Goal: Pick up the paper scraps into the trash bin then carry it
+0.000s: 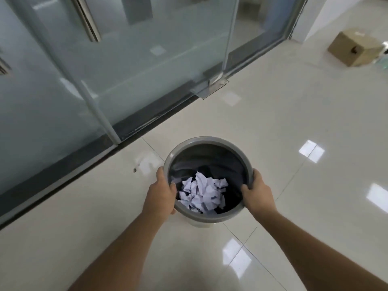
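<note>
Both hands gripped a round grey bin (190,143) by its rim, one on each side. The left hand (160,193) clasped the left edge, thumb hooked over the rim into the opening and fingers wrapped down the outer wall. The right hand (257,191) clasped the right edge the same way, its thumb lying inside the rim. A dark liner (210,162) covered the inside of the bin, and crumpled white paper scraps (202,193) lay in a heap at the bottom, toward the near side. The bin sat between the outstretched forearms, over a glossy pale tiled floor (273,127); whether its base touched the floor could not be told. A frosted glass door (126,59) with a dark threshold ran along the left and far side. A cardboard box (354,47) stood on the floor well apart, at the far right.
</note>
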Tool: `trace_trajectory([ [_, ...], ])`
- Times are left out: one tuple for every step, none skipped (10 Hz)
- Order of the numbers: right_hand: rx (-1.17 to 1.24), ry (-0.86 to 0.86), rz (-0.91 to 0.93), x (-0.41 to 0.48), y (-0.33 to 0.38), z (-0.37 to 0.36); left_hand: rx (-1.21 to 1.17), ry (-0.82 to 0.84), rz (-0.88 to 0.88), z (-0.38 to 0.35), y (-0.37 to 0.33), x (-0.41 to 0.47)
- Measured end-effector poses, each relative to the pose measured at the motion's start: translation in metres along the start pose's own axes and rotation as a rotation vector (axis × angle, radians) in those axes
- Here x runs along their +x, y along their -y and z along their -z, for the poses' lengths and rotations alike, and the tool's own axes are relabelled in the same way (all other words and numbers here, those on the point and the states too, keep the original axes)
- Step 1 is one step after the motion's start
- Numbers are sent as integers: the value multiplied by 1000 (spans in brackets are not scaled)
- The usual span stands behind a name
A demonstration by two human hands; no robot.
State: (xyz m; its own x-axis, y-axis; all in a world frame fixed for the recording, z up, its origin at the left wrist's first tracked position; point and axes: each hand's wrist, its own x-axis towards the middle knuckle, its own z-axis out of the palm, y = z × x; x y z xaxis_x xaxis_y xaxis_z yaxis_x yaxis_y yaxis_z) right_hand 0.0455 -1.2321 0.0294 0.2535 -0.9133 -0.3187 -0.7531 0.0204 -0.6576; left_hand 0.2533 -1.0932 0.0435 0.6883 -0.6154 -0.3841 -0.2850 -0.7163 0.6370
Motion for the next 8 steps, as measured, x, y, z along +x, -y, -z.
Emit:
trace_trajectory([
  [-1,5,2,15,-35,-44,45,-23,1,-35,36,22],
  [2,17,-4,26,-54,-73,77,-50,-8,-56,60,37],
  [7,16,-3,33,-63,-88,99,-57,-25,-70,77,46],
  [3,18,-17,32,-70,-95,110,-71,-30,-79,86,49],
  [-7,6,-22,32,-77,-100,121,-79,-48,-88,90,50],
  [-18,0,-17,31,-82,-104,113,-87,-56,-94,96,47],
  [-13,6,-4,36,-85,-106,114,-105,-69,-98,98,51],
  [-58,32,9,36,-83,-103,185,-89,-78,-94,100,49],
])
